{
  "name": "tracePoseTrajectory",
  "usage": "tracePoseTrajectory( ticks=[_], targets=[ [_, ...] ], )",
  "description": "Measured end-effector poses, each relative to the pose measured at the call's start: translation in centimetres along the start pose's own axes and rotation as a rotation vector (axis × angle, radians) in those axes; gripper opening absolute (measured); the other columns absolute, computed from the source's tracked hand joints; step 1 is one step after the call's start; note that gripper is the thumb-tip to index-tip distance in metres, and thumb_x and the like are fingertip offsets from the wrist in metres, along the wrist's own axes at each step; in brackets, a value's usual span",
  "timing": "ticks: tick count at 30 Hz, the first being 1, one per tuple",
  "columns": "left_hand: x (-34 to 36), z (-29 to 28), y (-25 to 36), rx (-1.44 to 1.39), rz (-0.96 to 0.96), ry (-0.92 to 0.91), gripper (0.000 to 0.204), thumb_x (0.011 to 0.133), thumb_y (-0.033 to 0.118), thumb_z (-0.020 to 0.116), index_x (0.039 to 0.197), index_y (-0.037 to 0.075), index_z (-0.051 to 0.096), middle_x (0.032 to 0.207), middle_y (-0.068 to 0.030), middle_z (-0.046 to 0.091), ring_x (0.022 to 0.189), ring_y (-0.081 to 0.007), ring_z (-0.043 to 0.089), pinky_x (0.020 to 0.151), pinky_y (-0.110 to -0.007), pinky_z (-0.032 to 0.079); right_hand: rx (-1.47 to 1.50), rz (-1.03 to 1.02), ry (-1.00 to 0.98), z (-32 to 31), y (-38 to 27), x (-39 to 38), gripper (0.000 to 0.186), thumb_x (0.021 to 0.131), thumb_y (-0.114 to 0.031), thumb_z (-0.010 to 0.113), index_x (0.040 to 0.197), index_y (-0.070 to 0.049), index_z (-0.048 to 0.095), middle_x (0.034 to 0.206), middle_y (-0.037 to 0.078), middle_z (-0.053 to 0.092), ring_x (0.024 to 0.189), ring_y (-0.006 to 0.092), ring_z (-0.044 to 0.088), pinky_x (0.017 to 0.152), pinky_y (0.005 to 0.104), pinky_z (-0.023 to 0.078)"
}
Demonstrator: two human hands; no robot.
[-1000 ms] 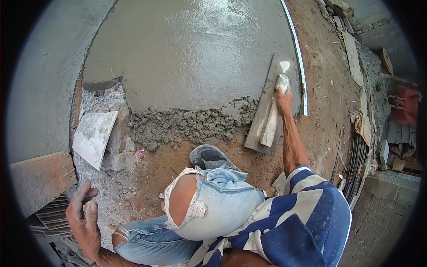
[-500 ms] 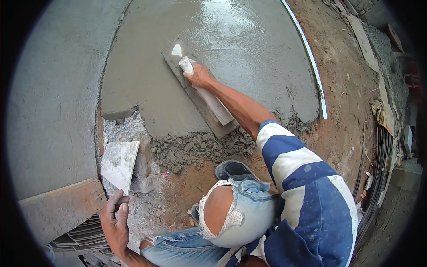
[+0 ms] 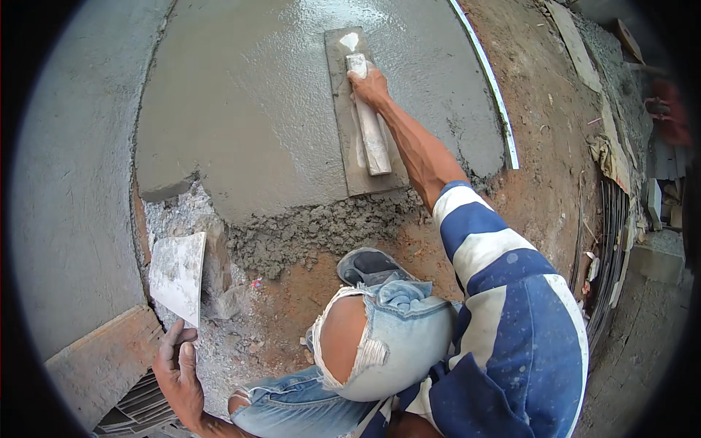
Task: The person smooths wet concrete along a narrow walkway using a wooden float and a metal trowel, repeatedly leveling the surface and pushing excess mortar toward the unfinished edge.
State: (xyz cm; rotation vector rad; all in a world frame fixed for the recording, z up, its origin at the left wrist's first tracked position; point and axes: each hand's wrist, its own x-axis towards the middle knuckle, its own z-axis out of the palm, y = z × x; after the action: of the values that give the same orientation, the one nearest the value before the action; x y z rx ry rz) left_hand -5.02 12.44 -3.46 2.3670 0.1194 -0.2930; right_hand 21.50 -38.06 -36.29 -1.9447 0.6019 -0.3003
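My right hand (image 3: 371, 86) grips the handle of a long, flat finishing trowel (image 3: 339, 120). Its blade lies on wet grey concrete (image 3: 234, 124), close to the slab's rough near edge. My left hand (image 3: 179, 376) is at the lower left, fingers half bent and the thumb apart from them, with nothing seen between. Its fingertips are by the lower corner of a whitish, four-sided plate (image 3: 177, 277), smeared with cement. Whether they touch it I cannot tell. The plate leans beside a rough stone block (image 3: 217, 270).
Smoother grey concrete (image 3: 80, 160) runs along the left, ending at a wooden board (image 3: 109, 358). A pale straight strip (image 3: 491, 95) borders the wet slab's right side, with brown earth (image 3: 540, 139) beyond. Crumbly concrete (image 3: 299, 237) lies before my shoe (image 3: 372, 266). Thin dark rods (image 3: 612, 237) lie farther right.
The trowel has moved right across the wet concrete with my right hand, and its blade has turned more upright in view. The view has shifted slightly; my left hand stays by the plate.
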Motion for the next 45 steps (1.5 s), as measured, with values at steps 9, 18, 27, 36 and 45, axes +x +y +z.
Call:
tracePoseTrajectory(
  ticks=[9,18,27,36,45],
  targets=[
    [-0.7,0.3,-0.3,-0.025,0.059,-0.023,0.038,0.096,0.018,0.058,0.126,-0.004,0.058,0.103,-0.0144,0.065,0.097,-0.0204,0.06,0.087,-0.032,0.046,-0.121,0.144,0.298,-15.8,8.0,-7.1,0.038,0.083,-0.031,0.067,0.108,-0.002,0.064,0.086,0.015,0.07,0.066,0.0258,0.069,0.067,0.038,0.054],
    [-1.8,-0.6,0.2,0.063,0.077,0.0,0.036,0.097,0.016,0.054,0.128,-0.003,0.057,0.103,-0.0134,0.064,0.098,-0.0196,0.059,0.092,-0.033,0.044,0.066,0.266,0.412,-22.7,5.9,-22.4,0.043,0.089,-0.027,0.065,0.12,0.002,0.056,0.085,0.012,0.067,0.053,0.0177,0.062,0.053,0.0333,0.051],
    [-0.1,0.6,0.4,0.093,0.081,-0.086,0.033,0.094,0.014,0.059,0.123,-0.002,0.06,0.097,-0.0139,0.067,0.093,-0.0198,0.06,0.085,-0.033,0.047,0.002,0.125,0.235,-15.2,1.2,-5.2,0.037,0.085,-0.03,0.067,0.105,0.002,0.063,0.074,0.012,0.065,0.056,0.0213,0.065,0.054,0.0371,0.053],
    [-0.3,-0.5,-0.6,0.137,-0.009,-0.027,0.038,0.099,0.022,0.053,0.129,-0.001,0.057,0.104,-0.0127,0.063,0.099,-0.0192,0.057,0.092,-0.032,0.043,0.085,0.33,0.347,-18.1,4.7,-3.2,0.033,0.085,-0.027,0.065,0.101,0.002,0.064,0.079,0.013,0.067,0.054,0.0231,0.066,0.049,0.0364,0.054],
    [4.2,3.9,3.1,0.101,0.177,-0.115,0.035,0.095,0.016,0.058,0.126,0.0,0.059,0.1,-0.013,0.067,0.094,-0.0206,0.061,0.087,-0.032,0.046,0.052,0.387,0.356,-25.0,9.8,-15.2,0.041,0.087,-0.035,0.066,0.105,0.002,0.06,0.072,0.01,0.062,0.049,0.0184,0.059,0.047,0.0346,0.048]
  ],
)
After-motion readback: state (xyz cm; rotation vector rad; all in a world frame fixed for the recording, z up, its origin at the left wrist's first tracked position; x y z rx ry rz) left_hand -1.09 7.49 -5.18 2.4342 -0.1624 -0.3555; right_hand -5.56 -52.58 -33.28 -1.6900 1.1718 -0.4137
